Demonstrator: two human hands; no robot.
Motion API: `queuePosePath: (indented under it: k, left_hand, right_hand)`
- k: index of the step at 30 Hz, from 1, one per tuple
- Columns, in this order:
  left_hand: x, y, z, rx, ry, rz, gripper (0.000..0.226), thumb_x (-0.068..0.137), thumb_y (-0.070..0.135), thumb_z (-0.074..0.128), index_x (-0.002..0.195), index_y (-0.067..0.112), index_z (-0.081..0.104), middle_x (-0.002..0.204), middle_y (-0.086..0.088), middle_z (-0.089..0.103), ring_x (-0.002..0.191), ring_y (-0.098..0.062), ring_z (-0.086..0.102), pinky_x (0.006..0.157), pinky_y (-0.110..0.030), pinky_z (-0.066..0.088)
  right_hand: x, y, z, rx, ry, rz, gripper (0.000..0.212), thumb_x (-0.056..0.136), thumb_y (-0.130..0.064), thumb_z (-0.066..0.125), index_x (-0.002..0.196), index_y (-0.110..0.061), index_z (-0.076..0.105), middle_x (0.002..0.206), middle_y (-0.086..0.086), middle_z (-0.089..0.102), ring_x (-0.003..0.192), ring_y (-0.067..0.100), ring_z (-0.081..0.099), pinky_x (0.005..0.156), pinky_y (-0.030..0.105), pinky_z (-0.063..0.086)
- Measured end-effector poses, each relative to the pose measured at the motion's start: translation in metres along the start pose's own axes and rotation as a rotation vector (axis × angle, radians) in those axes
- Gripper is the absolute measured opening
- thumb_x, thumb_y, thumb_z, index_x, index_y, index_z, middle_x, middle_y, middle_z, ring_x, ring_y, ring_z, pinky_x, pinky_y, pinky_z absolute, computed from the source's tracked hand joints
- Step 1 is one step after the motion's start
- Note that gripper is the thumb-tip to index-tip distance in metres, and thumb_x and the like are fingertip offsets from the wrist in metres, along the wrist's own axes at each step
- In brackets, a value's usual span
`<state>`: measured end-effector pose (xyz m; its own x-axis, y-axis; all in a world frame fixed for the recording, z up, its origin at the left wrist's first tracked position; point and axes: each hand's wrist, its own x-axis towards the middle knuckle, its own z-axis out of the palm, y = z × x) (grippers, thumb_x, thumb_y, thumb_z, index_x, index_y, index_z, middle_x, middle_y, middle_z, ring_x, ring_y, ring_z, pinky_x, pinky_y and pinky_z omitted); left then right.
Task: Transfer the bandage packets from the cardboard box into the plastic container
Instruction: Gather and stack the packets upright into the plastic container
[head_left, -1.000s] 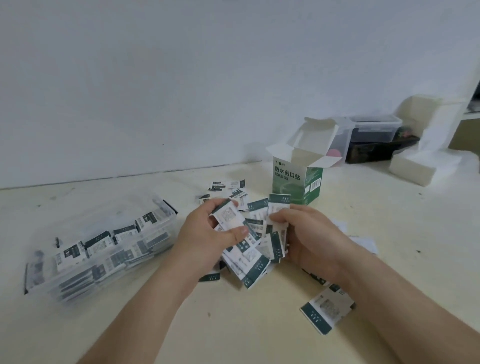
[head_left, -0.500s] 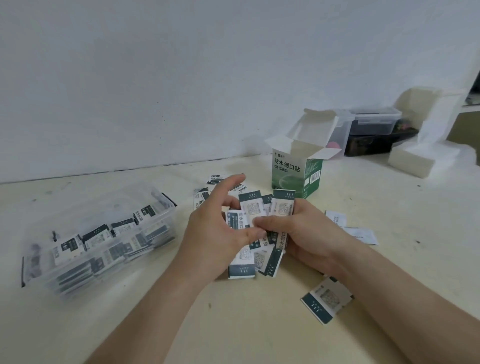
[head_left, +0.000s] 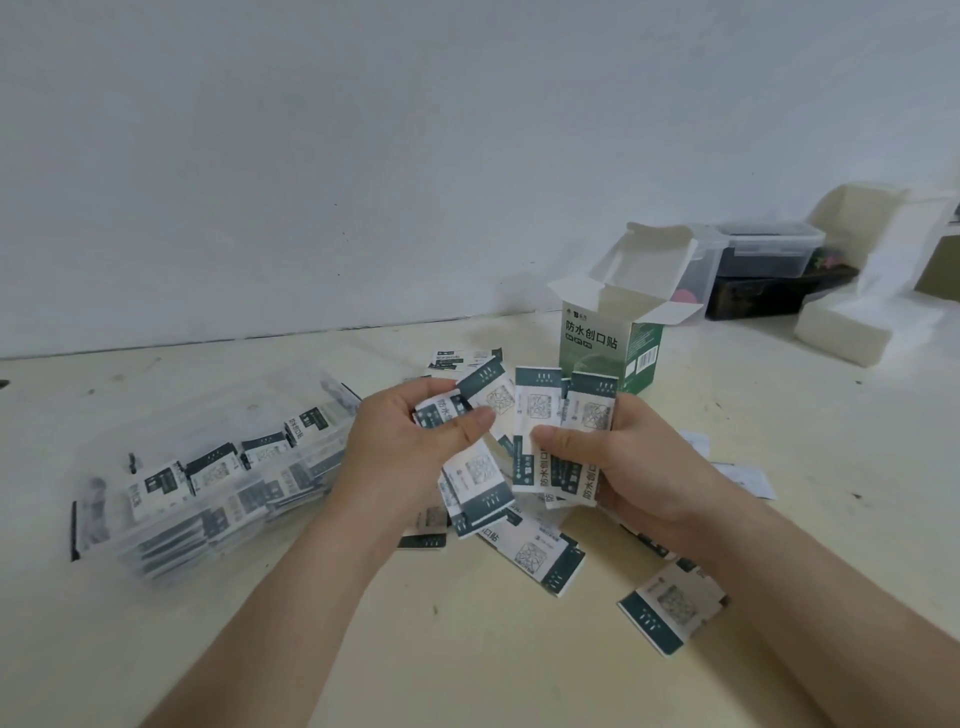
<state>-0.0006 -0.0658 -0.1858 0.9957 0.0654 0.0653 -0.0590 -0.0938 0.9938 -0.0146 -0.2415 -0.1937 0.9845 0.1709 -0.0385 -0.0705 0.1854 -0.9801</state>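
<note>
Item: bandage packets (head_left: 537, 415), fanned bundle above mid-worktop (head_left: 467, 660). Left hand (head_left: 410, 447) pinches one; right hand (head_left: 639, 467) grips several. Loose packets (head_left: 540, 558) lie beneath. Cardboard box (head_left: 613, 348), flaps open, toward back edge. Plastic container (head_left: 156, 566), part-filled, toward left edge.

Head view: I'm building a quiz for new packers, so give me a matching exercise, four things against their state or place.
Things:
1. cardboard box
2. plastic container
3. right hand
4. loose packet beside the right forearm

States or places:
A. lying flat on the table
B. standing upright, top flaps open
C. far left, packets inside
D. gripping a fan of bandage packets

Pairs: 1-B; 2-C; 3-D; 4-A
</note>
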Motion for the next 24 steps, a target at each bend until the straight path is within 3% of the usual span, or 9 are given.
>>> queuePosePath:
  k: [6,10,12,15,17,19,22,24]
  left_hand:
    - [-0.003,0.019,-0.012,-0.048,0.137,0.161,0.026,0.075,0.008,0.077,0.084,0.031,0.068,0.077,0.009,0.075,0.068,-0.011,0.073,0.056,-0.028,0.058]
    - [-0.01,0.024,-0.006,-0.113,0.012,0.14,0.03,0.075,0.006,0.075,0.093,0.03,0.07,0.083,0.005,0.076,0.075,-0.016,0.074,0.062,-0.033,0.059]
    - [-0.013,0.021,0.003,-0.035,-0.064,0.112,0.033,0.074,0.006,0.076,0.091,0.033,0.07,0.082,0.007,0.076,0.073,-0.014,0.074,0.057,-0.03,0.059]
    - [-0.013,0.013,0.013,0.098,-0.068,0.133,0.037,0.072,0.01,0.082,0.095,0.036,0.07,0.084,0.007,0.075,0.071,-0.011,0.073,0.056,-0.029,0.059]
    - [-0.014,0.008,0.015,0.147,-0.058,0.164,0.043,0.07,0.016,0.084,0.105,0.037,0.069,0.095,0.007,0.072,0.079,-0.013,0.072,0.064,-0.032,0.06]
    - [-0.017,0.009,0.016,0.127,-0.029,0.171,0.046,0.07,0.015,0.084,0.108,0.035,0.069,0.096,0.007,0.07,0.077,-0.012,0.071,0.063,-0.029,0.06]
    - [-0.019,0.017,0.012,-0.049,0.065,0.162,0.034,0.071,0.011,0.082,0.098,0.03,0.073,0.083,0.005,0.074,0.066,-0.015,0.073,0.051,-0.033,0.059]
    - [-0.018,0.019,0.01,-0.141,0.09,0.172,0.027,0.071,0.012,0.082,0.092,0.027,0.075,0.082,0.002,0.075,0.067,-0.02,0.073,0.054,-0.041,0.06]
  right_hand:
    - [-0.003,-0.007,-0.001,0.083,0.016,0.097,0.023,0.093,0.005,0.054,0.114,-0.003,0.061,0.1,0.016,0.075,0.093,0.029,0.073,0.081,0.043,0.059]
    - [-0.001,-0.007,0.002,0.196,0.095,0.174,0.022,0.093,0.003,0.051,0.114,0.001,0.053,0.098,0.02,0.074,0.088,0.032,0.073,0.076,0.044,0.06]
    - [-0.001,-0.007,0.004,0.207,0.064,0.221,0.02,0.096,-0.011,0.052,0.113,-0.002,0.054,0.1,0.02,0.073,0.083,0.03,0.072,0.075,0.042,0.059]
    - [-0.005,-0.009,0.007,0.178,-0.095,0.28,0.039,0.096,-0.039,0.051,0.115,-0.009,0.067,0.104,0.019,0.072,0.085,0.029,0.07,0.072,0.037,0.056]
    - [-0.006,-0.006,0.009,0.183,-0.139,0.277,0.035,0.096,-0.033,0.053,0.114,-0.006,0.066,0.1,0.019,0.073,0.084,0.029,0.07,0.07,0.036,0.057]
    - [-0.005,-0.002,0.01,0.226,-0.119,0.284,0.029,0.096,-0.022,0.054,0.116,-0.002,0.062,0.097,0.019,0.072,0.079,0.029,0.07,0.063,0.035,0.057]
    - [-0.004,-0.003,0.011,0.337,-0.148,0.317,0.024,0.097,-0.016,0.049,0.113,0.0,0.058,0.096,0.023,0.064,0.071,0.03,0.064,0.056,0.034,0.055]
    - [-0.005,-0.004,0.014,0.358,-0.198,0.337,0.026,0.099,-0.019,0.046,0.112,0.0,0.06,0.103,0.024,0.067,0.074,0.032,0.067,0.061,0.037,0.059]
